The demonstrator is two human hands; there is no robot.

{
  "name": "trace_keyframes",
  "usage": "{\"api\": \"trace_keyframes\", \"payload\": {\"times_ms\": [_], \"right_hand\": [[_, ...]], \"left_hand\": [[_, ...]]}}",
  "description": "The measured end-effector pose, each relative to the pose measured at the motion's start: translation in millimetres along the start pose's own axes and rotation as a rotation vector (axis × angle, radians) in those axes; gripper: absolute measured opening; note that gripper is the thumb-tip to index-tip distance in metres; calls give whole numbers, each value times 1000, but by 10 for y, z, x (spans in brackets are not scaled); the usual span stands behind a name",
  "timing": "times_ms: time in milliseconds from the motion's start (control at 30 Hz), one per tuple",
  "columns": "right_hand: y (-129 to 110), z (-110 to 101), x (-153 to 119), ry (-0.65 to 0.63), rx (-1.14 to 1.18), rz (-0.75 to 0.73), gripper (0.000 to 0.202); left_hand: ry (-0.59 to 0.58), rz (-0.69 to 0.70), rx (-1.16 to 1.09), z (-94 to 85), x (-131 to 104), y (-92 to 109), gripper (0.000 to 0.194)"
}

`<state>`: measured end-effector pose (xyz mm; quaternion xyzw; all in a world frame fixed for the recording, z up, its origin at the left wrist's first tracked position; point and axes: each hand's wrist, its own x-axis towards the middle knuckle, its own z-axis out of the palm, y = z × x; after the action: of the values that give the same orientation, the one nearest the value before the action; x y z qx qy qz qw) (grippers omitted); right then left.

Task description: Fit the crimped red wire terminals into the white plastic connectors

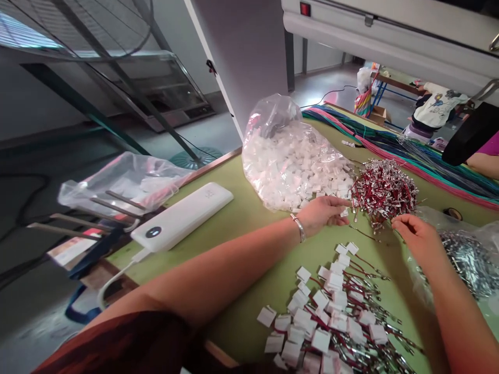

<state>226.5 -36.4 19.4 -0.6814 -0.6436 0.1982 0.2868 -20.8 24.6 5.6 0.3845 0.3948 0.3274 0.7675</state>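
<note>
My left hand (322, 215) reaches to the edge of a heap of white plastic connector housings (288, 166), which spills from a clear bag. Between its thumb and fingers shows one white connector housing (343, 212). My right hand (415, 234) is closed in a pinch on a thin wire at the near right side of a dense bundle of short red wires (384, 189) with metal terminals; the wire is mostly hidden by the fingers. A loose wire (364, 233) lies between the hands. Nearer me is a pile of white housings fitted with wires (335, 304).
A white power bank (183, 215) with a cable lies on the left. At the right is a clear bag of metal terminals (468, 259) beside a roll of tape (452, 213). Long coloured wires (421, 161) run along the far edge. Other people sit beyond.
</note>
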Motion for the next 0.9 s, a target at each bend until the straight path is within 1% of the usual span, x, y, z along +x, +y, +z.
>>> {"api": "trace_keyframes", "payload": {"times_ms": [33, 100, 167, 200, 267, 333, 400, 433, 500, 567, 667, 800, 900], "right_hand": [[-25, 27, -2, 3, -25, -15, 21], [-115, 163, -36, -44, -152, -98, 18], [-225, 349, -92, -112, -355, -188, 17], [-273, 436, -122, -137, -463, -209, 18], [-333, 554, -173, -175, -640, -209, 20], [-339, 579, -202, -192, -713, -176, 20], [-309, 525, -211, -181, -662, -134, 17], [-291, 483, -213, -170, -588, -115, 15], [-268, 396, -222, -164, -371, -82, 13], [-275, 340, -244, -189, -149, -49, 15], [-327, 335, -287, -235, 73, -5, 19], [-383, 370, -329, -276, 170, 6, 28], [-382, 366, -342, -251, 169, -39, 29]], "left_hand": [[-16, 2, 10, 0, 3, -1, 17], [-37, 9, 27, 4, 6, -2, 11], [-51, 21, 35, 13, 3, -8, 6], [-57, 30, 35, 18, 0, -14, 4], [-65, 38, 28, 27, -1, -33, 2], [-63, 33, -2, 31, 6, -59, 1], [-59, 20, -48, 28, 21, -88, 3], [-59, 15, -69, 25, 30, -101, 3], [-67, 7, -89, 16, 45, -126, 4], [-87, 0, -86, 9, 52, -148, 6], [-138, -3, -60, 4, 47, -180, 15], [-202, -9, -28, 5, 36, -218, 22], [-211, -2, -7, 4, 39, -233, 22]]}}
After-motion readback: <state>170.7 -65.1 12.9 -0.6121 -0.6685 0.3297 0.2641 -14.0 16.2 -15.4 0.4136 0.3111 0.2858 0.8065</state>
